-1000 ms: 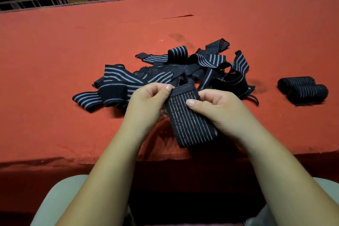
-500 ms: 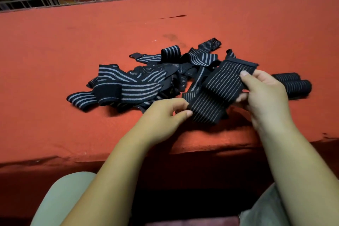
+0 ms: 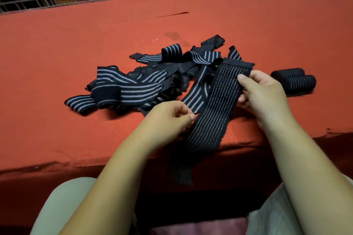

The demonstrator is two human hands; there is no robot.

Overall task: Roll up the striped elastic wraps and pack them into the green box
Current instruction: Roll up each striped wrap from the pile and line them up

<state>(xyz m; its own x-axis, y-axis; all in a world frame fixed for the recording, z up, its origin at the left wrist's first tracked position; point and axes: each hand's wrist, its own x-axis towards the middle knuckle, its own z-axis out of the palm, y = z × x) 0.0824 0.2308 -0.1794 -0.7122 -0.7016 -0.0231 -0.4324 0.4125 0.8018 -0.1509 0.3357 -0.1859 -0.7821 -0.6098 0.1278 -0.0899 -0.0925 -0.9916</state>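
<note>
Black with grey stripes for the held elastic wrap (image 3: 215, 105), the piled wraps (image 3: 133, 87) and the rolled wraps (image 3: 295, 82), orange-red for the table cover (image 3: 76, 47).

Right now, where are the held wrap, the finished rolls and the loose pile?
held wrap (image 3: 219, 105): head view, middle of its striped length.
finished rolls (image 3: 295, 83): head view, side of the nearer roll.
loose pile (image 3: 137, 91): head view, wide striped band at left.

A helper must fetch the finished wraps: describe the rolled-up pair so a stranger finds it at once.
Start at the red table, then go right of the loose tangle of striped wraps, just past the right hand. There lie the two rolled wraps side by side; unlike the flat, sprawling strips, they are tight dark cylinders.
</note>
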